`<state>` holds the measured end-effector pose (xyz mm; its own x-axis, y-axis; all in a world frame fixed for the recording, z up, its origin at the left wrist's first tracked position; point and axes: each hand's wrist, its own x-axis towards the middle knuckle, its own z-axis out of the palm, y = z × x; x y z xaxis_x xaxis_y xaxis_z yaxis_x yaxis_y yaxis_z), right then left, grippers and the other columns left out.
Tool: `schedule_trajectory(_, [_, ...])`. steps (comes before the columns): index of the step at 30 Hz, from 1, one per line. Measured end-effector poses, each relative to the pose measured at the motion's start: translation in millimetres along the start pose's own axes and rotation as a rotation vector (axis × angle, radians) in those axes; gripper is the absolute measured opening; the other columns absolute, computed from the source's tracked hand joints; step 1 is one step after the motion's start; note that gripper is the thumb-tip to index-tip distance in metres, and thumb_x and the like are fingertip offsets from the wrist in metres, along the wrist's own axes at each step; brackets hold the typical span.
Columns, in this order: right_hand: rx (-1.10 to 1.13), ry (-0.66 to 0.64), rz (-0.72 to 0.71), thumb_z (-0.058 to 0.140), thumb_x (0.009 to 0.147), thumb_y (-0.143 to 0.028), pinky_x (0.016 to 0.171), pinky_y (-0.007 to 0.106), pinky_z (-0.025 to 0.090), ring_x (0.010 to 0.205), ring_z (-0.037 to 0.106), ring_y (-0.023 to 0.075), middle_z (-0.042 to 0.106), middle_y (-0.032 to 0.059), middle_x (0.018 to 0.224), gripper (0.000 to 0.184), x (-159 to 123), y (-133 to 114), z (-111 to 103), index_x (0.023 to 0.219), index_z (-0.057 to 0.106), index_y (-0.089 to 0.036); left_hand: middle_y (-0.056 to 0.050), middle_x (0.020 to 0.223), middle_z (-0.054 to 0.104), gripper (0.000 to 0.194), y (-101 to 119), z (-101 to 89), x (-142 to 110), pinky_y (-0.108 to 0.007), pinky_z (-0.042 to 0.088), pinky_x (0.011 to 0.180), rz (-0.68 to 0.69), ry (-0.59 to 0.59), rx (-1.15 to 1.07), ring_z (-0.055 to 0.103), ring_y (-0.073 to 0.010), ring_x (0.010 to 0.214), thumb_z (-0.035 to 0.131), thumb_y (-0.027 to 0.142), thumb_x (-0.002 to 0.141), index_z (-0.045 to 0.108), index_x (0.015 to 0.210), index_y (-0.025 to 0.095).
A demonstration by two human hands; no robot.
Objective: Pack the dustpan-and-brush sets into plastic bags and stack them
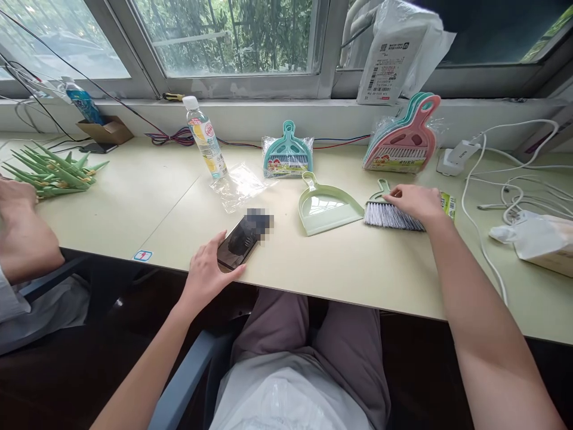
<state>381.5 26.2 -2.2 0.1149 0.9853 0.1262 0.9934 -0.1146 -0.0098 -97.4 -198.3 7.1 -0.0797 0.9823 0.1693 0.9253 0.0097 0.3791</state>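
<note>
My left hand (208, 270) is closed around the near end of a dark smartphone (238, 246), which lies tilted at the table's front edge; part of its screen is blurred out. My right hand (416, 202) grips a small green hand brush (387, 216) from above, its grey-white bristles facing me. The fingertips are on the brush near its handle, and the palm side is hidden. A yellow-green card (448, 205) shows beyond the wrist. Just left of the brush a light green dustpan (330, 223) lies flat, its handle pointing away.
Behind stand a wrapped teal brush set (289, 156) and pink-and-teal sets (403, 143). A bottle (206, 140) and clear plastic wrapper (239, 186) are left of them. White cables (510, 197) and a tissue pack (544, 242) lie right. Another person's arm (27, 230) rests near green pods (58, 170).
</note>
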Motion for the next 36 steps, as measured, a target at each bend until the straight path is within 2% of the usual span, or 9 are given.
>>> schedule_trajectory(2, [-0.004, -0.083, 0.002, 0.05, 0.084, -0.054, 0.078, 0.042, 0.022, 0.09, 0.055, 0.0271, 0.068, 0.0137, 0.098, 0.038, -6.3, -8.9, -6.1, 0.095, 0.068, -0.022, -0.007, 0.135, 0.054, 0.071, 3.4, 0.4, -0.8, -0.046, 0.039, 0.102, -0.007, 0.001, 0.01, 0.05, -0.0294, 0.122, 0.06, 0.05, 0.079, 0.033, 0.141, 0.029])
schedule_trajectory(10, [0.005, -0.083, -0.036, 0.057, 0.078, -0.056, 0.082, 0.042, 0.034, 0.097, 0.056, 0.0289, 0.065, 0.0108, 0.104, 0.039, -28.0, -34.7, -16.4, 0.097, 0.068, -0.024, -0.011, 0.128, 0.058, 0.066, -2.6, 12.0, 5.5, -0.05, 0.034, 0.103, -0.062, 0.106, 0.15, 0.051, -0.0331, 0.118, 0.055, 0.052, 0.08, 0.039, 0.138, 0.024])
schedule_trajectory(14, [-0.017, -0.091, -0.007, 0.055, 0.08, -0.054, 0.082, 0.043, 0.035, 0.097, 0.055, 0.0297, 0.063, 0.0131, 0.101, 0.038, -26.6, -31.7, -10.0, 0.097, 0.068, -0.022, -0.016, 0.143, 0.043, 0.066, -2.5, 11.6, 25.4, -0.054, 0.027, 0.107, -0.068, 0.197, 0.194, 0.039, -0.0371, 0.13, 0.055, 0.052, 0.081, 0.04, 0.137, 0.021])
schedule_trajectory(17, [-0.044, -0.057, -0.014, 0.053, 0.082, -0.053, 0.085, 0.046, 0.034, 0.101, 0.052, 0.0315, 0.062, 0.0145, 0.099, 0.039, -25.0, -33.3, -2.7, 0.092, 0.068, -0.019, -0.015, 0.149, 0.034, 0.058, 20.7, 7.3, 44.5, -0.054, 0.027, 0.108, 0.017, 0.263, 0.161, 0.033, -0.0369, 0.134, 0.053, 0.049, 0.084, 0.045, 0.134, 0.022])
schedule_trajectory(21, [-0.002, 0.099, 0.016, 0.048, 0.085, -0.051, 0.087, 0.048, 0.035, 0.108, 0.047, 0.0328, 0.058, 0.0168, 0.11, 0.041, -21.5, -37.7, 6.4, 0.1, 0.064, -0.017, -0.01, 0.129, 0.055, 0.037, 77.6, 12.6, 85.4, -0.044, 0.036, 0.103, 0.177, 0.077, 0.07, 0.048, -0.0301, 0.123, 0.046, 0.044, 0.089, 0.059, 0.118, 0.024])
schedule_trajectory(26, [0.172, 0.143, 0.063, 0.042, 0.087, -0.049, 0.085, 0.044, 0.038, 0.103, 0.051, 0.0302, 0.061, 0.014, 0.106, 0.037, -11.0, -26.3, 13.0, 0.089, 0.064, -0.019, -0.014, 0.114, 0.063, 0.039, 137.6, 52.3, 159.9, -0.037, 0.041, 0.095, 0.148, -0.062, 0.072, 0.055, -0.0273, 0.112, 0.043, 0.043, 0.091, 0.065, 0.107, 0.015])
schedule_trajectory(31, [0.274, 0.073, 0.12, 0.051, 0.081, -0.044, 0.081, 0.041, 0.041, 0.093, 0.057, 0.0272, 0.066, 0.0105, 0.097, 0.027, -19.9, -24.2, 4.7, 0.089, 0.064, -0.021, -0.013, 0.11, 0.067, 0.031, 143.8, 97.2, 210.6, -0.033, 0.043, 0.083, 0.058, -0.138, -0.135, 0.059, -0.0268, 0.104, 0.048, 0.04, 0.087, 0.065, 0.1, 0.017])
schedule_trajectory(34, [0.139, 0.157, 0.161, 0.053, 0.078, -0.044, 0.083, 0.048, 0.04, 0.1, 0.055, 0.0331, 0.064, 0.017, 0.105, 0.032, -28.3, -28.2, -2.1, 0.092, 0.066, -0.019, -0.011, 0.101, 0.069, 0.024, 132.8, 104.9, 214.0, -0.03, 0.042, 0.075, 0.072, -0.117, -0.184, 0.06, -0.024, 0.096, 0.048, 0.035, 0.086, 0.065, 0.09, 0.018])
schedule_trajectory(36, [0.058, 0.136, 0.163, 0.053, 0.077, -0.045, 0.084, 0.053, 0.039, 0.101, 0.055, 0.0354, 0.065, 0.0187, 0.103, 0.033, -27.7, -26.0, -4.8, 0.085, 0.069, -0.017, -0.008, 0.097, 0.069, 0.02, 128.1, 101.0, 209.5, -0.028, 0.041, 0.071, 0.103, -0.127, -0.178, 0.06, -0.0216, 0.091, 0.049, 0.032, 0.084, 0.064, 0.088, 0.019])
